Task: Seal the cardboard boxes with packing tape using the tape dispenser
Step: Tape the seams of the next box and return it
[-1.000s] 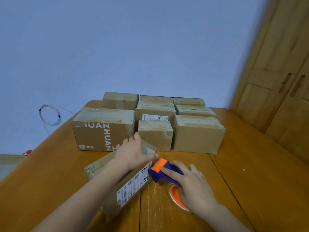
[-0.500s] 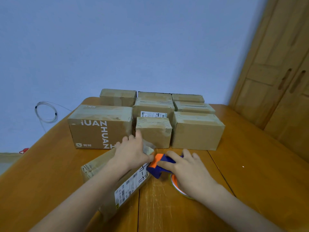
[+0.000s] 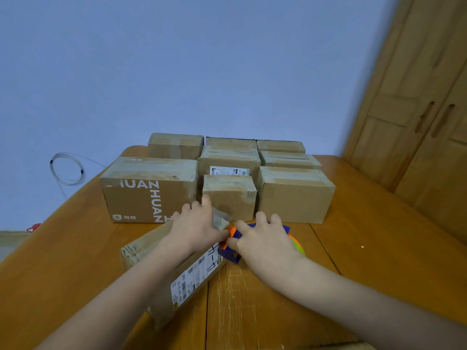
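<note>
Wooden and orange-brown, the surface [image 3: 366, 248] fills the lower half of the frame, with a blue wall behind it and a wooden cupboard [image 3: 429, 109] at the right edge. At the middle of the frame stands a group of taped cardboard boxes [image 3: 295, 195], the biggest one printed with large white letters [image 3: 149, 190]. In front of them, at lower centre, lies the box in work [image 3: 177, 281], turned at an angle, with a white shipping label on its side. The left hand [image 3: 197, 226] rests on the top of this box with the fingers spread and nearly straight, pressing the flaps down near its far end. The right hand [image 3: 262, 243] grips the blue and orange tape dispenser [image 3: 235, 251], with fingers curled over its body; the dispenser head touches the box corner just beside the left thumb. I judge the box is light and a little soft, so it can slide or dent under the pull; it is better to hold it flat from above. The dispenser is stiff plastic and should be taken by its handle, away from the cutting edge.
</note>
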Demonstrator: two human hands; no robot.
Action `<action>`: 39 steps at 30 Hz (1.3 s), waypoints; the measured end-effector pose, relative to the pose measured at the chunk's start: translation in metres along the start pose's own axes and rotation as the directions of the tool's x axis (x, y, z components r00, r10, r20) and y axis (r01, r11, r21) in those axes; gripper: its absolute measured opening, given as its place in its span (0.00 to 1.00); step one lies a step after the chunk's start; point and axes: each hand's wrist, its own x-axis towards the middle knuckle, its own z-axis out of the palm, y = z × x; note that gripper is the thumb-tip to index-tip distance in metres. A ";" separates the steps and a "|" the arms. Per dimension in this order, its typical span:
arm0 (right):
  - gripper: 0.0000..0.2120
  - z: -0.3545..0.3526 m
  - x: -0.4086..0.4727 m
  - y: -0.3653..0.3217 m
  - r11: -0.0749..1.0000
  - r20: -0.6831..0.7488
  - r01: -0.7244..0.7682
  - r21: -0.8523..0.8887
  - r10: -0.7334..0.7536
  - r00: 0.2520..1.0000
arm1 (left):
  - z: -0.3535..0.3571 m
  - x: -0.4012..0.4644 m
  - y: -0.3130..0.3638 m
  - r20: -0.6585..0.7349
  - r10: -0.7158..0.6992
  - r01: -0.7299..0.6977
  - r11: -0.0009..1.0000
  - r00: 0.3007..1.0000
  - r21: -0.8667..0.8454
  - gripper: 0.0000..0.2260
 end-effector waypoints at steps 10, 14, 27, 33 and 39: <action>0.26 0.044 0.010 0.056 0.944 0.046 -0.147 0.294 0.139 0.989 | -0.005 -0.001 -0.003 0.026 0.027 -0.026 0.999 0.999 -0.036 0.38; 0.32 0.072 0.010 0.074 0.573 0.170 -0.259 0.778 0.205 0.964 | -0.008 0.001 -0.014 0.084 0.104 -0.098 0.993 0.991 -0.070 0.44; 0.27 0.128 0.013 0.095 0.406 0.347 -0.398 0.822 0.196 0.917 | -0.021 0.004 -0.034 0.386 0.415 -0.414 0.906 0.824 -0.091 0.48; 0.25 0.092 0.018 0.055 0.459 -0.211 0.008 0.888 0.393 0.895 | -0.022 0.002 -0.038 0.358 0.500 -0.471 0.866 0.789 -0.170 0.50; 0.26 0.092 0.049 -0.015 0.289 -0.474 0.377 0.880 0.469 0.746 | -0.028 0.004 -0.051 0.258 0.464 -0.432 0.885 0.848 -0.172 0.53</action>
